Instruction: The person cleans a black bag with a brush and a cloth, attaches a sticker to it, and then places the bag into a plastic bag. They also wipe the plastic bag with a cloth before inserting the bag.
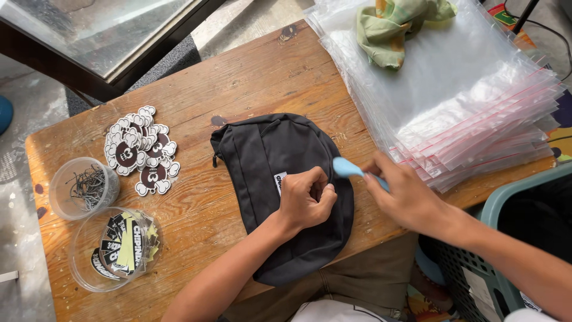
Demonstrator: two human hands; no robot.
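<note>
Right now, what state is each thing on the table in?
Black bag: flat on the table, left hand pinching its label.
Blue tool: gripped in right hand.
Zip bags: stacked, empty.
Green cloth: crumpled on the stack.
Two plastic cups: upright, open, part filled.
Stickers: loose pile.

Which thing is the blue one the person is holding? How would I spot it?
Start at the wooden table and find the black bag in its middle. At the bag's right edge, the right hand holds a small light-blue tool. It is the only light-blue thing on the table, poking out towards the left hand.
</note>
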